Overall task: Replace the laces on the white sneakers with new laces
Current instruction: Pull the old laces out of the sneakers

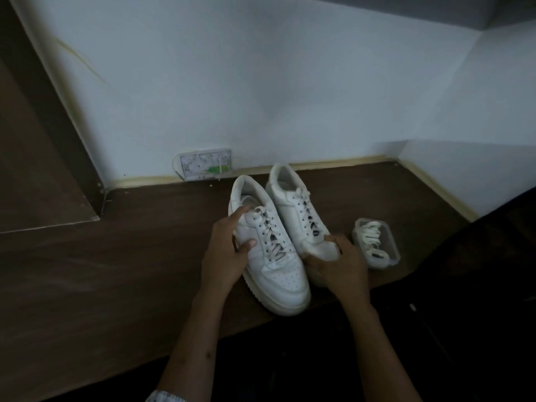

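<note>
Right at the near edge of the dark wooden tabletop, both hands are on the pair of white sneakers, toes pointing back toward the person, and nothing has come undone yet, as far as I can judge. The left hand wraps the outer side of the left-hand sneaker, thumb pressed onto the upper beside the eyelets, index finger stretched up toward the collar, the other fingers hidden behind the shoe. The right hand cups the toe of the right-hand sneaker, thumb hooked over the toe cap, fingers curled round the front. The two shoes sit side by side, touching. Look at the old laces on the nearer shoe, threaded through every eyelet, loose ends flopped at the top, and the other shoe is laced the same way. So this reads as the very start: both shoes need unlacing, then relacing. Just beside the right hand, the new laces lie coiled in a small clear plastic container, apparently untouched. Farther back, a white wall plate sits low on the pale wall behind the shoes
</note>
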Motion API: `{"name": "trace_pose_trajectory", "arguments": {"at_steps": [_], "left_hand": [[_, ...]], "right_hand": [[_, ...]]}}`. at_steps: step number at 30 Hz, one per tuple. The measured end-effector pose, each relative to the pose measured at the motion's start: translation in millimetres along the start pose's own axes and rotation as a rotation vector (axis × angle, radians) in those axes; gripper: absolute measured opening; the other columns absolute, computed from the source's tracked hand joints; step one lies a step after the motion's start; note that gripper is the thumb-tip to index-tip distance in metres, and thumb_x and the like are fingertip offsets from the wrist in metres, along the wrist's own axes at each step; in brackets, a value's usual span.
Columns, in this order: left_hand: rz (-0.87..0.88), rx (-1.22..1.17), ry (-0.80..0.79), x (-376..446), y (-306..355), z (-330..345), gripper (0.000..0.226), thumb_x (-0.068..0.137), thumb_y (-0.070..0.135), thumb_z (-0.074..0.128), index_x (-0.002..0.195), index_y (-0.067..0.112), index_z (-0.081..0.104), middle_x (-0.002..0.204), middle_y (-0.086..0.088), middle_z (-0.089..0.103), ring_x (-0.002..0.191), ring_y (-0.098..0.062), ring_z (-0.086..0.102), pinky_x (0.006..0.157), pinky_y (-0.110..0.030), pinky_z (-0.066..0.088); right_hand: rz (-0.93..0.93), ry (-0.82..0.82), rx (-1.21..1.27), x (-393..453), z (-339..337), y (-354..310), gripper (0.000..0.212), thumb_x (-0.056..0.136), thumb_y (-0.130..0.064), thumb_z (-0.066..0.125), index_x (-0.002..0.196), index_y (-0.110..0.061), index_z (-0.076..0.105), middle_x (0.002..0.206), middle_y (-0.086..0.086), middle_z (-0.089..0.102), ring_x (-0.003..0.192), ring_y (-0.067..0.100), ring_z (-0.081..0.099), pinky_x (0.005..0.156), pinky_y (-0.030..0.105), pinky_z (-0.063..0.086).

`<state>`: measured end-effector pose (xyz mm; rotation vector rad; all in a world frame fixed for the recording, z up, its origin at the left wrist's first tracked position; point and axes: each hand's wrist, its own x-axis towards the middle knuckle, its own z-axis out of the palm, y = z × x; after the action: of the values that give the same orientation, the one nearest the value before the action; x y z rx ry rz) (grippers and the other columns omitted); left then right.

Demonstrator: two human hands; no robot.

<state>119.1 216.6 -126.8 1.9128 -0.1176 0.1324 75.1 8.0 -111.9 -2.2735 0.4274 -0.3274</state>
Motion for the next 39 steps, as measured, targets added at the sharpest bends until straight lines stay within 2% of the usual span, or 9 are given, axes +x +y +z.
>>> {"name": "trace_pose_trajectory", "arguments": {"at_steps": [4, 7, 14, 18, 23, 29, 32, 34, 39], "left_hand": [[0.012, 0.026, -0.043, 10, 3, -1, 0.074, 0.086, 0.003, 0.067, 0.127, 0.06, 0.044, 0.142, 0.007, 0.036, 0.13, -0.004, 0.036, 0.107, -0.033, 0.037], [0.024, 0.009, -0.084, 15, 6, -3, 0.069, 0.089, -0.001, 0.062, 0.129, 0.054, 0.049, 0.151, 0.006, 0.025, 0.139, -0.008, 0.027, 0.111, -0.033, 0.032], [0.122, 0.01, 0.131, 17, 11, 9, 0.023, 0.094, 0.03, 0.062, 0.112, 0.044, 0.062, 0.132, 0.01, 0.046, 0.121, -0.003, 0.045, 0.096, -0.028, 0.045], [0.141, 0.116, 0.244, 18, 14, 18, 0.013, 0.094, 0.034, 0.06, 0.104, 0.032, 0.068, 0.124, 0.013, 0.052, 0.113, -0.006, 0.051, 0.086, -0.025, 0.046], [0.178, 0.187, 0.177, 18, 11, 21, 0.018, 0.097, 0.033, 0.044, 0.106, 0.026, 0.059, 0.127, 0.014, 0.046, 0.116, -0.008, 0.041, 0.074, -0.011, 0.031], [0.137, 0.148, 0.049, 16, 17, 15, 0.036, 0.091, 0.059, 0.038, 0.102, 0.033, 0.06, 0.14, 0.017, 0.035, 0.123, -0.002, 0.028, 0.084, -0.029, 0.034], [0.075, -0.045, 0.016, 19, 18, 8, 0.019, 0.091, 0.058, 0.045, 0.089, 0.046, 0.06, 0.139, 0.017, 0.036, 0.13, -0.005, 0.033, 0.091, -0.02, 0.036], [-0.075, -0.337, -0.039, 19, 23, 4, 0.015, 0.091, 0.055, 0.052, 0.096, 0.048, 0.064, 0.139, 0.013, 0.042, 0.13, -0.009, 0.042, 0.104, -0.031, 0.041], [-0.214, -0.769, -0.043, 20, 33, -17, 0.043, 0.09, 0.046, 0.05, 0.12, 0.019, 0.064, 0.125, 0.005, 0.066, 0.118, -0.012, 0.06, 0.102, -0.046, 0.043]], "right_hand": [[0.066, -0.042, -0.112, -9, -6, 0, 0.057, 0.058, -0.052, 0.082, 0.096, -0.021, 0.053, 0.095, 0.005, 0.063, 0.085, 0.022, 0.061, 0.062, 0.028, 0.044], [0.048, -0.004, -0.3, -8, -4, -7, 0.057, 0.063, -0.044, 0.082, 0.107, -0.022, 0.053, 0.106, 0.007, 0.051, 0.105, 0.029, 0.05, 0.087, 0.036, 0.045], [-0.339, 0.121, 0.014, -4, 21, -45, 0.017, 0.09, -0.014, 0.064, 0.106, -0.016, 0.066, 0.105, -0.005, 0.054, 0.098, 0.012, 0.055, 0.081, 0.021, 0.042], [-0.399, -0.05, 0.036, 6, 47, -53, 0.034, 0.097, -0.017, 0.053, 0.131, -0.02, 0.055, 0.119, -0.004, 0.056, 0.105, 0.002, 0.051, 0.087, 0.003, 0.035], [-0.452, -0.036, -0.029, 10, 63, -52, 0.044, 0.098, -0.021, 0.051, 0.141, -0.03, 0.045, 0.116, -0.006, 0.045, 0.106, 0.01, 0.043, 0.085, 0.007, 0.031], [-0.418, 0.045, 0.109, 13, 65, -56, 0.029, 0.093, -0.017, 0.058, 0.121, -0.024, 0.061, 0.107, -0.002, 0.048, 0.097, 0.009, 0.05, 0.085, 0.014, 0.039], [-0.419, 0.066, 0.092, 14, 67, -56, 0.018, 0.092, -0.015, 0.06, 0.108, -0.022, 0.061, 0.103, -0.003, 0.046, 0.092, 0.009, 0.048, 0.077, 0.009, 0.035], [-0.428, 0.048, 0.112, 17, 68, -54, 0.014, 0.092, -0.013, 0.06, 0.103, -0.022, 0.058, 0.106, -0.004, 0.043, 0.096, 0.012, 0.048, 0.081, 0.012, 0.037], [-0.274, 0.012, 0.392, 21, 55, -53, 0.007, 0.095, -0.025, 0.056, 0.092, -0.02, 0.053, 0.1, 0.0, 0.056, 0.087, 0.007, 0.058, 0.075, 0.019, 0.048]]}}
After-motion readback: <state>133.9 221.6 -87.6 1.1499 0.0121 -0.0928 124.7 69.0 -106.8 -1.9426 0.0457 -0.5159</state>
